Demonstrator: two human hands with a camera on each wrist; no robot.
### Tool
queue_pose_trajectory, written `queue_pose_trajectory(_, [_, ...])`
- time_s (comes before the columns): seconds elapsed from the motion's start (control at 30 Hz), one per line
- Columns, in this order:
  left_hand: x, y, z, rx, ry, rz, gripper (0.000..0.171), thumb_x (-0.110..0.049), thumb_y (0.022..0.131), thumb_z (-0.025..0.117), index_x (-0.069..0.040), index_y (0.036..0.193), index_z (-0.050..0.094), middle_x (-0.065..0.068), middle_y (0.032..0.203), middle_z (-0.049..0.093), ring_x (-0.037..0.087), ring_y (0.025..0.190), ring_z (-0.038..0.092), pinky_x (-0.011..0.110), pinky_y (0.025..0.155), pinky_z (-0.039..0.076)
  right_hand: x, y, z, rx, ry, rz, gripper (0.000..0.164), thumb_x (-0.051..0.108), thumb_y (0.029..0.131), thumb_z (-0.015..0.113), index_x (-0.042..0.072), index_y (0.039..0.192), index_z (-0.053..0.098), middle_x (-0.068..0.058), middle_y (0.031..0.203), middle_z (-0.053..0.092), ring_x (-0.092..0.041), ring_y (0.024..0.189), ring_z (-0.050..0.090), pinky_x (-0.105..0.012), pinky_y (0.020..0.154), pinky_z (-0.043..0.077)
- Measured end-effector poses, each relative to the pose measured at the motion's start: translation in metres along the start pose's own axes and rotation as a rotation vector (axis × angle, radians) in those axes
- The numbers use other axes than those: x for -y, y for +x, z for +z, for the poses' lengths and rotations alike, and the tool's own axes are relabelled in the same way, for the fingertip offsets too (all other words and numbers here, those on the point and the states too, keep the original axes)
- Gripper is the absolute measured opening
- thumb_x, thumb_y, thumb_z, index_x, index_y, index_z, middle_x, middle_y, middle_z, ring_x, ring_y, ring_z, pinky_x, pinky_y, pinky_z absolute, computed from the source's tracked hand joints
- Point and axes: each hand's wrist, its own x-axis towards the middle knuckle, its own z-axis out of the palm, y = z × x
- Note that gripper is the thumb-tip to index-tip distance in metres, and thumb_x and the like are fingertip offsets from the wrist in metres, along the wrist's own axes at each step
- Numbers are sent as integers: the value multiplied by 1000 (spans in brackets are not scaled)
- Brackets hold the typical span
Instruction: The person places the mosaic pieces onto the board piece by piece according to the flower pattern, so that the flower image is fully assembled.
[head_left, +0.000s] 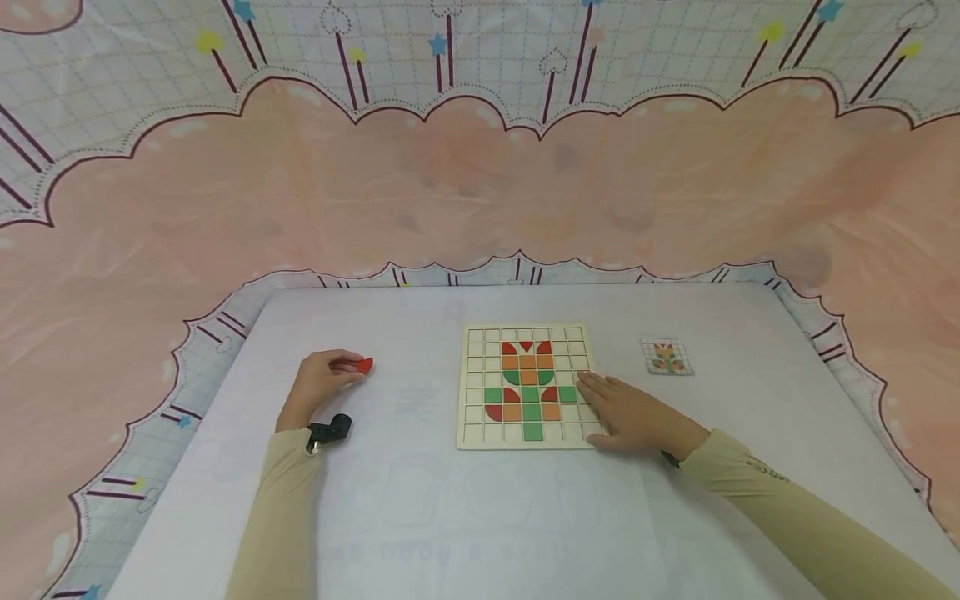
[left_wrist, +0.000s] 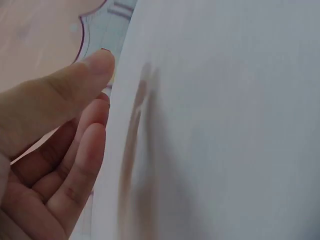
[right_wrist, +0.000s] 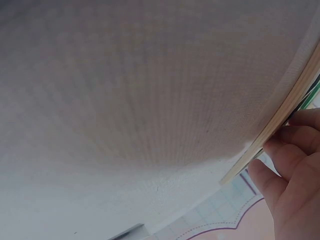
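On the left side of the table, my left hand [head_left: 318,385] pinches a small red tile with a curved edge [head_left: 365,365] between thumb and fingers. Only a thin red sliver of the tile shows past the thumb tip in the left wrist view. A square wooden grid board [head_left: 475,367] lies in the middle, bearing red, orange and green tiles in a flower shape. Along its right edge rests my right hand [head_left: 633,417], fingers extended over the border and thumb near the lower corner. The right wrist view shows its fingers [right_wrist: 270,180] at the board's side.
A small card [head_left: 667,357] printted with a flower pattern on a grid lies right of the board. Under everything is a white-covered table [head_left: 420,508]. Behind it hangs a pink and white patterned cloth [head_left: 450,183], which also shows along the table's sides.
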Motion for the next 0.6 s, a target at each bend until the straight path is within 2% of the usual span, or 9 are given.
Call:
queue_pose_trajectory(0.13, [-15,1,14,14,-68,37,37,-12,77,76,1,110,66,17,97,70,16,83,66,18,73,51,-1,1,1,7,2,11,81,50,89,53,-3,144,29,-19,152,28,-33,141,28,-46,112,30])
queue_pose_trajectory(0.27, [-31,2,29,16,-125,62,36,-12,75,78,0,108,67,16,95,70,14,80,66,14,70,50,-1,1,3,11,1,15,81,51,89,53,-2,145,29,-18,153,28,-32,142,27,-46,113,29])
queue_pose_trajectory(0.6, [-77,5,64,66,-179,103,32,-10,74,78,-1,104,69,14,92,70,15,78,64,23,71,53,-3,2,6,12,-19,11,81,51,89,52,-2,145,28,-17,153,27,-31,142,27,-45,113,29])
